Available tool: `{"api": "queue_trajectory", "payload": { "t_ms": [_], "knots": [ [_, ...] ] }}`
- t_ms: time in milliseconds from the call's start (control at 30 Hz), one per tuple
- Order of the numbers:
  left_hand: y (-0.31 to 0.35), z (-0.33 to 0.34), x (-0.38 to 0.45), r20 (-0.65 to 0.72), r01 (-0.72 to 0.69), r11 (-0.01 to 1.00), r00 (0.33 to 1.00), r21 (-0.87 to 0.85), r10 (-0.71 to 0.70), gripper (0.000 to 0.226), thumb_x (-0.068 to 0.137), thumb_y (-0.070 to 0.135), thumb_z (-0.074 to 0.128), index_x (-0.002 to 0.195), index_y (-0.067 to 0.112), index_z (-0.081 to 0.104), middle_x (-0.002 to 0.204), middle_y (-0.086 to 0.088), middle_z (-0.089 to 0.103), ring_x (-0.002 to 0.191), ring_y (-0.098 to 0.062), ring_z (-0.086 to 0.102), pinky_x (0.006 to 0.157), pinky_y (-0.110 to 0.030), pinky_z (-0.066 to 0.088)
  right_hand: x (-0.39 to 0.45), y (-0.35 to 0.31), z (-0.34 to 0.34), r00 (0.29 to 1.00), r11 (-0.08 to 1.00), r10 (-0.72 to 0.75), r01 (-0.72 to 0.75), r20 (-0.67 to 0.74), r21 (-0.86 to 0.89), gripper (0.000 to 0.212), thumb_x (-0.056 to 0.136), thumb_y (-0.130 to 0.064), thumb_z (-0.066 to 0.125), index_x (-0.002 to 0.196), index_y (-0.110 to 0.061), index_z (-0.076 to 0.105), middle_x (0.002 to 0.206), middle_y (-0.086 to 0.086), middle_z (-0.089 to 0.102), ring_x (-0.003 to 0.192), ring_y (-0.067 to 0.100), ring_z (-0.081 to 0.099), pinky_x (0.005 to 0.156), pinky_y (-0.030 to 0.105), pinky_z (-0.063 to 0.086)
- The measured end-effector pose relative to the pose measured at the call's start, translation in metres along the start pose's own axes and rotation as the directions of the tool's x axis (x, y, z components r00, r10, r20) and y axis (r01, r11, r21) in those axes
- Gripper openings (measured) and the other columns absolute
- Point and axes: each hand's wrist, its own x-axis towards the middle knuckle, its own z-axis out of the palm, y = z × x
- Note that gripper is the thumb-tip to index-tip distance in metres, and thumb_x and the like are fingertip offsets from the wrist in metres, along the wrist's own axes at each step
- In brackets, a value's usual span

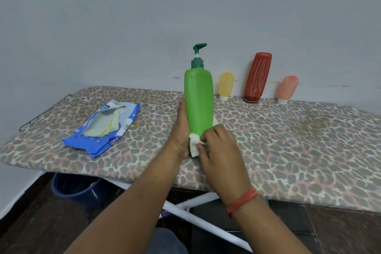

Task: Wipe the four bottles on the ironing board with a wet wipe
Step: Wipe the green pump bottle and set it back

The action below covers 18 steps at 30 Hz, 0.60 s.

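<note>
The wipe packet (103, 128) lies open on the ironing board (288, 140). The left hand (180, 130) grips the green pump bottle (199, 99) – fingers hidden behind it. The right hand (218, 146) pinches the wet wipe (193, 143) at its covered base; three bottles (257, 77) lean on the wall.

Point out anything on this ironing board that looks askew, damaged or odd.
The wet wipe pack lies torn open and crumpled, wipes spilling loosely out. The yellow bottle, red bottle and pink bottle stand cap-down, tilted toward the wall. The ironing board cover shows a faint yellowish stain at right. Nothing has spilled.
</note>
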Motion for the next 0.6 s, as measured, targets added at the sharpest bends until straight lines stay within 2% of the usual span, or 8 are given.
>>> {"api": "queue_trajectory", "payload": {
  "t_ms": [67, 133, 233, 333, 433, 533, 600],
  "knots": [
    [0.001, 0.002, -0.002, 0.043, 0.018, 0.999, 0.999, -0.028, -0.017, 0.067, 0.080, 0.078, 0.048, 0.088, 0.020, 0.081, 0.080, -0.005, 0.071, 0.072, -0.015, 0.069, 0.064, -0.027, 0.057, 0.011, -0.005, 0.001, 0.998, 0.997, -0.062, 0.062, -0.011, -0.050, 0.007, 0.086, -0.008, 0.069, 0.087, -0.010, 0.062, 0.096, 0.003, 0.054, 0.088, 0.019, 0.047, 0.074, 0.026, 0.041],
    [0.000, 0.002, -0.002, 0.055, 0.010, 1.000, 0.998, -0.027, -0.008, 0.068, 0.080, 0.078, 0.048, 0.091, 0.020, 0.082, 0.083, -0.005, 0.073, 0.076, -0.016, 0.071, 0.068, -0.028, 0.058, 0.016, -0.006, 0.003, 0.994, 0.990, -0.107, 0.104, -0.020, -0.093, 0.005, 0.087, -0.006, 0.069, 0.089, -0.008, 0.066, 0.098, 0.005, 0.056, 0.090, 0.020, 0.047, 0.074, 0.029, 0.045],
    [0.001, 0.003, -0.003, 0.035, 0.016, 0.999, 0.999, -0.029, -0.015, 0.070, 0.079, 0.079, 0.047, 0.093, 0.020, 0.082, 0.087, -0.006, 0.075, 0.079, -0.016, 0.072, 0.069, -0.028, 0.058, 0.006, 0.003, 0.005, 0.990, 0.988, -0.139, 0.138, -0.021, -0.065, 0.006, 0.088, -0.007, 0.070, 0.087, -0.009, 0.065, 0.099, 0.004, 0.055, 0.091, 0.019, 0.047, 0.074, 0.029, 0.045],
    [0.000, 0.001, -0.002, 0.015, -0.008, 1.000, 1.000, 0.029, 0.007, 0.075, 0.083, 0.081, 0.042, 0.100, 0.020, 0.081, 0.097, -0.010, 0.076, 0.085, -0.019, 0.073, 0.072, -0.031, 0.059, -0.005, 0.012, 0.002, 0.999, 0.999, -0.041, 0.041, -0.009, 0.020, 0.012, 0.086, -0.014, 0.072, 0.086, -0.014, 0.060, 0.098, -0.004, 0.047, 0.091, 0.015, 0.046, 0.077, 0.024, 0.043],
    [0.000, 0.000, -0.005, 0.035, -0.028, 0.993, 0.999, 0.116, 0.024, 0.077, 0.078, 0.085, 0.042, 0.103, 0.023, 0.081, 0.103, -0.012, 0.077, 0.090, -0.022, 0.074, 0.073, -0.032, 0.059, -0.004, 0.014, -0.001, 0.999, 0.994, 0.053, -0.053, -0.002, 0.095, 0.017, 0.083, -0.015, 0.075, 0.089, -0.017, 0.060, 0.099, -0.007, 0.041, 0.093, 0.014, 0.046, 0.080, 0.019, 0.041],
    [0.010, -0.001, -0.008, -0.030, -0.092, 0.969, 0.994, 0.230, 0.102, 0.078, 0.075, 0.085, 0.047, 0.109, 0.022, 0.078, 0.111, -0.013, 0.076, 0.101, -0.026, 0.074, 0.079, -0.036, 0.060, -0.004, 0.009, 0.001, 1.000, 0.999, 0.023, -0.024, 0.019, 0.036, 0.016, 0.083, -0.014, 0.075, 0.088, -0.016, 0.060, 0.098, -0.004, 0.043, 0.092, 0.013, 0.044, 0.076, 0.013, 0.034],
    [0.023, -0.002, -0.008, -0.050, -0.206, 0.925, 0.971, 0.320, 0.233, 0.065, 0.087, 0.073, 0.048, 0.115, 0.021, 0.073, 0.110, -0.003, 0.077, 0.102, -0.020, 0.073, 0.078, -0.032, 0.059, -0.007, 0.008, 0.004, 0.999, 1.000, 0.006, -0.006, 0.036, 0.010, 0.014, 0.083, -0.013, 0.075, 0.086, -0.015, 0.061, 0.097, -0.003, 0.044, 0.091, 0.014, 0.042, 0.073, 0.014, 0.032]
  ]
}}
